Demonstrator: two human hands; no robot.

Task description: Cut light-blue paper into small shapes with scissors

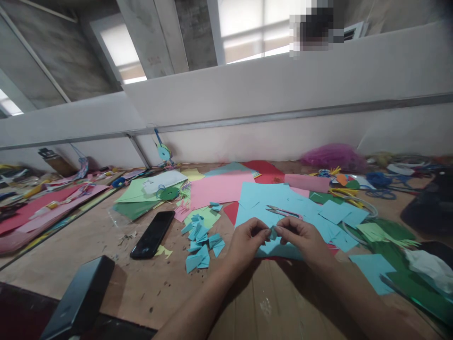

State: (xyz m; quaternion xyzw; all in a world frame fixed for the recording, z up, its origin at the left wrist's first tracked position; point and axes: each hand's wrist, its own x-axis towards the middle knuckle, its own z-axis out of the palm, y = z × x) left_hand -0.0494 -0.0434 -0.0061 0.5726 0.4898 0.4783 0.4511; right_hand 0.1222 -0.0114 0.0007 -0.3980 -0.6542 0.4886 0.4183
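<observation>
My left hand [250, 238] and my right hand [297, 233] meet near the middle, both closed in a pinch on one small folded piece of blue paper [273, 233]. Under them lies a large light-blue sheet [262, 198]. Just beyond my fingers, thread snips [284, 212] rest on that sheet. To the left of my left hand is a loose pile of folded blue paper pieces [200, 232]. Flat blue paper squares [332, 211] lie to the right of my right hand.
A black phone [153, 234] lies left of the folded pieces, with a dark box-shaped object [83, 293] nearer me. Pink sheets [221, 189] and a purple plastic bag [332, 157] are toward the white partition [247, 94]. Crumpled white tissue [430, 269] lies far right.
</observation>
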